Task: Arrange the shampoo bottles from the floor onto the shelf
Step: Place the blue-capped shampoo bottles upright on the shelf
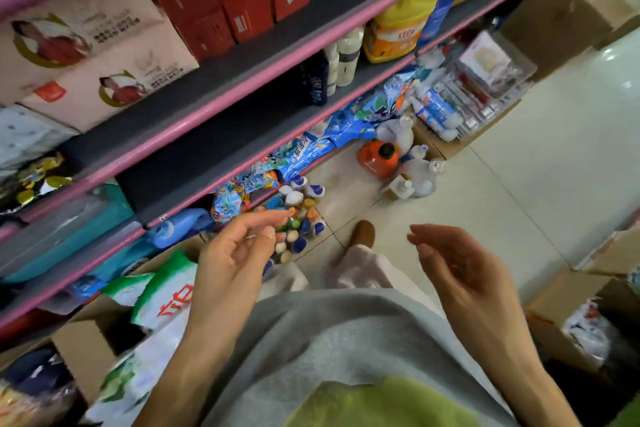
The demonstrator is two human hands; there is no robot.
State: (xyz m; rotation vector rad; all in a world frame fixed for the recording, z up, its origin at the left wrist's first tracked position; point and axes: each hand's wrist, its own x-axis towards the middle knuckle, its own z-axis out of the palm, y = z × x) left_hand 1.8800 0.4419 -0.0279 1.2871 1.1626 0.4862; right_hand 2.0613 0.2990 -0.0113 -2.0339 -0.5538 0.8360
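Hands hovering empty over shampoo bottles (298,218) on floor (485,218).
Left hand (235,250) and right hand (460,267) both hanging loosely curled; shelf (221,139) sitting at 10 o'clock.

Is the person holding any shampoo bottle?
No. The left hand and right hand are open, holding nothing; the shampoo bottles stand on the floor.

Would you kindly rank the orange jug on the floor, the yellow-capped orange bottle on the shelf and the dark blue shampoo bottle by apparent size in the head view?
1. Yellow-capped orange bottle, clearly largest.
2. Dark blue shampoo bottle and orange jug look alike in extent: the bottle taller and narrower, the jug squatter, so I would not rank them.
They stand at different distances from the camera, so true sizes stay unsure.
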